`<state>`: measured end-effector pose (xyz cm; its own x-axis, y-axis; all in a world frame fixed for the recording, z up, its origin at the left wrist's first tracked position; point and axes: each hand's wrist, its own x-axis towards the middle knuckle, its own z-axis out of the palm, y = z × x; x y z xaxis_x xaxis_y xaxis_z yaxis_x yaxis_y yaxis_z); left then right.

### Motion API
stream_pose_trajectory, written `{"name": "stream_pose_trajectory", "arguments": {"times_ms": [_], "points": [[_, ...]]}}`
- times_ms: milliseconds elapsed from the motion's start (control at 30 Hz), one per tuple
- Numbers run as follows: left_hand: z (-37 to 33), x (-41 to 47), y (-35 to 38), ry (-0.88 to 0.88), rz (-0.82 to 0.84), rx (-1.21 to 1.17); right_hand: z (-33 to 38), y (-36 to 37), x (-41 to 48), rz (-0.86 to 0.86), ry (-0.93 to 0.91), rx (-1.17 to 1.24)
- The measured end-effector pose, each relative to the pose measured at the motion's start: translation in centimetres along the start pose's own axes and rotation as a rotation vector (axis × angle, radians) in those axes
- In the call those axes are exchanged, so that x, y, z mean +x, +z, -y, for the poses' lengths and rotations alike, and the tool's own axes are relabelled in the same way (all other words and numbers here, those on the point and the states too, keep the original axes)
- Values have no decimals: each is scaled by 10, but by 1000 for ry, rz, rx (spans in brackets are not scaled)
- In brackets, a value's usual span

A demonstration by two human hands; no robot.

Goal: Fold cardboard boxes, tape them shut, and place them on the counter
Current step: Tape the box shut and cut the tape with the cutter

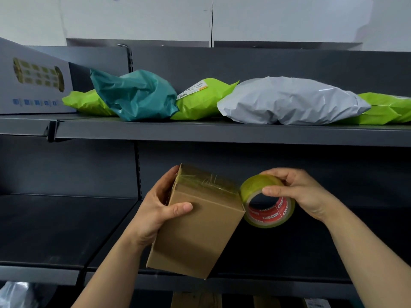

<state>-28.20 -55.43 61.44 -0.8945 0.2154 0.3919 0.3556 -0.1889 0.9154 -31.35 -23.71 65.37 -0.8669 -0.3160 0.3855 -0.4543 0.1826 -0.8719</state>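
A small brown cardboard box [198,227] is held tilted in front of a dark shelf unit. Clear tape covers its upper end. My left hand [160,205] grips the box from the left, thumb across its front face and fingers behind the top. My right hand [295,192] pinches a roll of clear tape [268,202] with a red-and-white core, held against the box's upper right corner. A strip of tape runs from the roll onto the box top.
The upper dark shelf [200,132] carries green [200,101], teal [138,94] and grey [289,101] plastic mailer bags, with a grey carton [33,83] at the left. The lower dark shelf [66,230] lies behind the box. More cardboard [195,300] shows below.
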Motion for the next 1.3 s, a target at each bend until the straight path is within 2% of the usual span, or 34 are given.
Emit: {"name": "stream_pose_trajectory", "arguments": {"times_ms": [433,733,800,900,967,1067,1167,1300], "points": [[15,-11,-28,-20,-108,-122,-19,42,8,70,175,-85],[23,-21,-49,-67,-129,-111,-24,63,19,86,177,-19],[13,-22,-48,-15,-152,52,-23,63,19,95,181,-37],[-7,-19,-39,142,-204,656,-21,64,19,112,178,-61],[-21,-14,-32,152,-247,1031,-21,65,21,98,186,-72],[-35,-9,-17,136,-247,1408,-21,68,23,94,186,-76],[-34,-3,4,230,-162,1531,-21,69,25,118,169,-77],[-38,-2,14,155,-94,1529,-20,68,26,126,150,-80]]}}
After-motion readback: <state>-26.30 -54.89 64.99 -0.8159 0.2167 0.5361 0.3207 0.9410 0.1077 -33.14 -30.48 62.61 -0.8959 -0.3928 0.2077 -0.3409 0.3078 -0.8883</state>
